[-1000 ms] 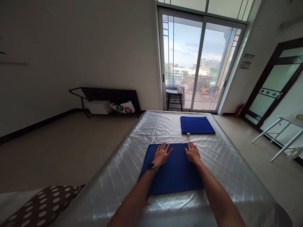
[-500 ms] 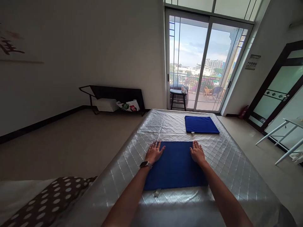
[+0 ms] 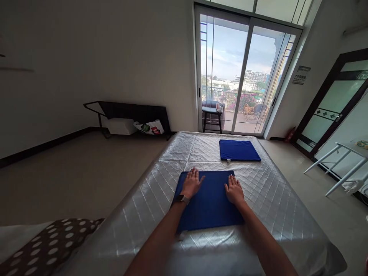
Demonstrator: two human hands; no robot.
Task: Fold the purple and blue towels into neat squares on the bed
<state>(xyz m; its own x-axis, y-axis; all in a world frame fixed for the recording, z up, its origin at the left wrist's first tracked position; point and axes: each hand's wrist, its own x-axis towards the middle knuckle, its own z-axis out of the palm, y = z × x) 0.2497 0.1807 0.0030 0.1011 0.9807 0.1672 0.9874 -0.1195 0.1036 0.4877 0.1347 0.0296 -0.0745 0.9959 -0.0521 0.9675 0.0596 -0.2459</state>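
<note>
A flat blue rectangular cloth piece [image 3: 212,203] lies on the silver quilted cover [image 3: 276,207]. My left hand [image 3: 193,184] rests flat on its left part, fingers spread, a watch on the wrist. On the right part lies my right hand [image 3: 234,189], palm down with the fingers stretched out. Neither hand grips anything. A second blue piece [image 3: 239,150], with a small white tag at its near edge, lies farther back on the cover, touched by neither hand.
Brown polka-dot fabric [image 3: 54,243] is at the lower left. A black rack [image 3: 129,111] holding a white box [image 3: 120,125] stands by the wall. Beyond the cover are glass sliding doors [image 3: 224,73]. A white-legged table [image 3: 352,149] is at right.
Both hands have shifted inward over the near blue piece, uncovering its left edge and far right corner. The whole view has moved slightly, so the room appears farther left.
</note>
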